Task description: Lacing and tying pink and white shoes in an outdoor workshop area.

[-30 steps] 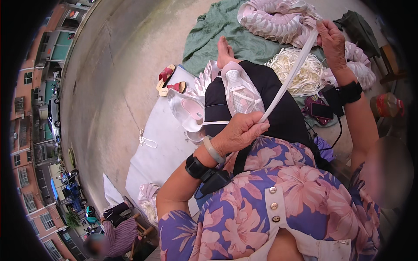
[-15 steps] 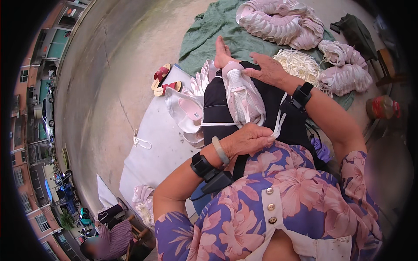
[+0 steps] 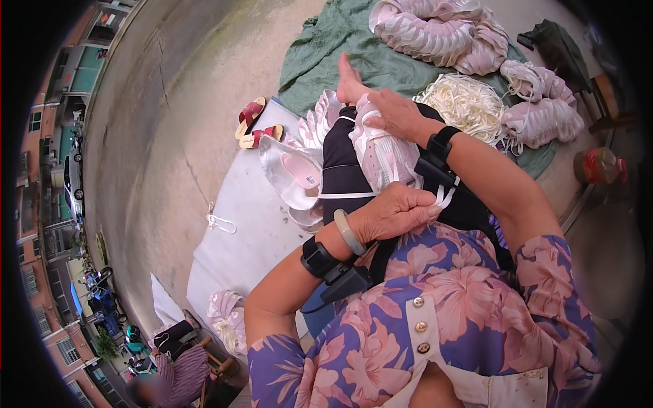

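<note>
Across my lap lies a pink and white shoe upper (image 3: 385, 158) with a mesh front. My left hand (image 3: 403, 212), a pale bangle on its wrist, pinches a white shoelace (image 3: 443, 197) near my waist. The lace's run up to the shoe is partly covered by my right wrist. Over the far end of the upper rests my right hand (image 3: 400, 115), thumb on the toe side and fingers bent along the edge. Its fingertips are partly hidden. To the left of my leg, more shoe uppers (image 3: 291, 175) lie on a white sheet (image 3: 235, 224).
A pile of white laces (image 3: 462, 102) lies beyond my right arm, with bundled uppers (image 3: 541, 109) beside it. A larger coil of uppers (image 3: 439, 34) sits on green cloth (image 3: 313, 68). Red slippers (image 3: 262, 136) stand left. A plastic jug (image 3: 598, 167) is at right; a seated person (image 3: 180, 370) is lower left.
My right hand has come down onto the shoe upper from its right side. The upper has tilted over on its side. My left hand keeps the lace and has moved slightly right.
</note>
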`<state>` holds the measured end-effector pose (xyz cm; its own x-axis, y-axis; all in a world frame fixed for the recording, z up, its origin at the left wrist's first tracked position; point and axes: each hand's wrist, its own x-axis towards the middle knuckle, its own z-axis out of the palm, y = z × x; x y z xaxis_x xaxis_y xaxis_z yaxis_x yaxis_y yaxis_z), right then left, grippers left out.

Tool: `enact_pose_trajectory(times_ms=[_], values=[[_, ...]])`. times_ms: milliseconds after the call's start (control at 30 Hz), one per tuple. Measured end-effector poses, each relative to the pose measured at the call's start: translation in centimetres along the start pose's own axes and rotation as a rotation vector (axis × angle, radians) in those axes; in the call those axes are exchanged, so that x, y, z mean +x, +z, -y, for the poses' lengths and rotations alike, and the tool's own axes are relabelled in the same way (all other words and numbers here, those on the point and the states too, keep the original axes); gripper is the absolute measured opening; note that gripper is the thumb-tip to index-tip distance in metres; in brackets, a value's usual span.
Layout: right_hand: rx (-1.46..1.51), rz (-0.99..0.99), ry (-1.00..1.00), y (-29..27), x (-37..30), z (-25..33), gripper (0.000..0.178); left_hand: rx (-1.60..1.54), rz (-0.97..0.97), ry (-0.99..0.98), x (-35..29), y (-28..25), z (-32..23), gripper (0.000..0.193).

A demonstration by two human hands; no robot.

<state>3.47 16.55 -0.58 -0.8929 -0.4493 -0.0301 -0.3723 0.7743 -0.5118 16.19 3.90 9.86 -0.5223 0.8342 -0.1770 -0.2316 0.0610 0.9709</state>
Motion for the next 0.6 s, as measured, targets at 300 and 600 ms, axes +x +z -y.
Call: enact_pose_trajectory(times_ms=[300,600], values=[[-0.069,-0.238,-0.533,-3.7,-2.7,1.7,0.029,-0.046,0.003,-0.014,0.2,1.0,0.1,0.034],[-0.575,-0.069,-0.697,-2.8,-2.8,4.6,0.004,-0.057,0.011,-0.02,0.7,1.0,-0.1,0.034]])
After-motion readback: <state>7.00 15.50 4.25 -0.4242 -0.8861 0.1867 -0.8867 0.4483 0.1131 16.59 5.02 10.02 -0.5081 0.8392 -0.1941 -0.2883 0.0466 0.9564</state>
